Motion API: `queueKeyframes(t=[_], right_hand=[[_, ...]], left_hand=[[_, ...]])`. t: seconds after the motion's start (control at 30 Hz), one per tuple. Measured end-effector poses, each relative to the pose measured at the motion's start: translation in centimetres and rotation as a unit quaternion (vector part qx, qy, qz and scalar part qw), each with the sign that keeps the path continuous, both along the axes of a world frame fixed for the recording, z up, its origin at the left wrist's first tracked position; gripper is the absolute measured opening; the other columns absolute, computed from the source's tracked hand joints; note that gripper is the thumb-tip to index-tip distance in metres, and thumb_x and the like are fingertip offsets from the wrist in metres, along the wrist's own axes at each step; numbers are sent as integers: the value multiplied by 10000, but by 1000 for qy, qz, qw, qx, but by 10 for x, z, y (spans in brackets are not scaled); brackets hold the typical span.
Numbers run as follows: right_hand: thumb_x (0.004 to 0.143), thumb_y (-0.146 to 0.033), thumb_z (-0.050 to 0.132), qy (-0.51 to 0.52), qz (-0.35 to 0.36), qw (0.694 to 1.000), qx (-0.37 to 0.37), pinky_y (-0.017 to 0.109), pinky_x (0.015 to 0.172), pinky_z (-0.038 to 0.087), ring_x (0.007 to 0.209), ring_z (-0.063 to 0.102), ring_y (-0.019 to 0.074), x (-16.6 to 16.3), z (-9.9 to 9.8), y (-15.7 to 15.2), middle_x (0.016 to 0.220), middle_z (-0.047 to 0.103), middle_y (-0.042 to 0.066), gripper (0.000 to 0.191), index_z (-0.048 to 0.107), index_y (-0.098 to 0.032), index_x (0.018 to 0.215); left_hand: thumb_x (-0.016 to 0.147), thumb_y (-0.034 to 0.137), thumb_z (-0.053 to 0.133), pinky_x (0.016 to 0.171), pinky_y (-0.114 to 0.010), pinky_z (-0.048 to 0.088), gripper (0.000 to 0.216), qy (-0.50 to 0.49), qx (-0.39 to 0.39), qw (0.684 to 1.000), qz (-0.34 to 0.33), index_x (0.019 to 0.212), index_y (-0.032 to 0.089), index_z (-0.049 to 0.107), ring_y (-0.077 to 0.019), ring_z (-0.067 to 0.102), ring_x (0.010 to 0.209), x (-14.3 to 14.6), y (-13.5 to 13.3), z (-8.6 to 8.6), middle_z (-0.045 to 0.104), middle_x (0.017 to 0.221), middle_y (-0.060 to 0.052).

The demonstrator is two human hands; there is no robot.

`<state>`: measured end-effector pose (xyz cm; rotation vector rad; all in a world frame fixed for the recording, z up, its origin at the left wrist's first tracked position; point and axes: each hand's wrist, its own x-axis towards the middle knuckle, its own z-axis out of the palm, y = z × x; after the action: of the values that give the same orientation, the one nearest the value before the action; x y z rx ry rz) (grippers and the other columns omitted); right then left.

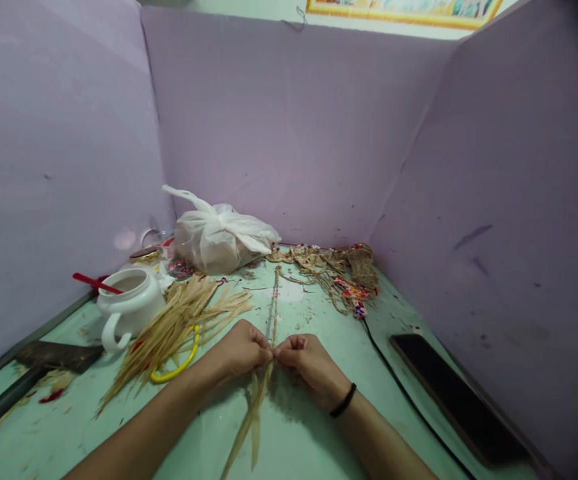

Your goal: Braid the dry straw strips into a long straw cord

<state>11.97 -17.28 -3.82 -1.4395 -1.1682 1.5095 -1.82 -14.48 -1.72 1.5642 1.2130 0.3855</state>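
Note:
My left hand [241, 348] and my right hand [307, 363] meet at the middle of a pale green table [319, 440]. Both are closed in a pinch on a thin plaited straw cord [275, 307] that runs away from me toward the back wall. Loose straw ends [249, 420] hang from the pinch toward me. A black band sits on my right wrist. A heap of dry straw strips [179, 320] lies just left of my left hand, over a yellow ring [181, 365].
A white jug [131, 307] with a red stick stands at the left, a hammer [33, 367] in front of it. A knotted plastic bag [221, 237] and a woven straw piece [343, 273] lie at the back. A dark phone [449, 393] and black cable [399, 380] lie right. Purple panels enclose the table.

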Motion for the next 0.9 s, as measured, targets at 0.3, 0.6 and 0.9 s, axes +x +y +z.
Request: queueKeyframes(t=[0.3,0.6,0.9], right_hand=[[519,-157,505,21,-32,999,-2,214,385,102,337,214,27,-5,4,-3,335,339,-75,44,480,-146,484],[480,-127,503,56,-69,996,-3,207,412,190,412,324,48,-8,0,-5,418,444,-39,16,511,-129,494],[511,-204,575,122,8,992,-34,202,390,152,357,292,31,-1,5,-2,405,452,-49,103,502,-135,535]], left_hand=[[624,225,458,496,-220,251,177,229,215,950,-1,534,154,592,-127,456,516,7,-29,15,514,503,-35],[681,232,444,574,-258,325,215,299,250,920,-47,644,145,637,-180,526,616,16,-48,21,579,617,-89],[638,270,486,339,-190,234,206,-1,-94,991,93,742,118,579,-77,377,304,4,-10,21,492,422,22]])
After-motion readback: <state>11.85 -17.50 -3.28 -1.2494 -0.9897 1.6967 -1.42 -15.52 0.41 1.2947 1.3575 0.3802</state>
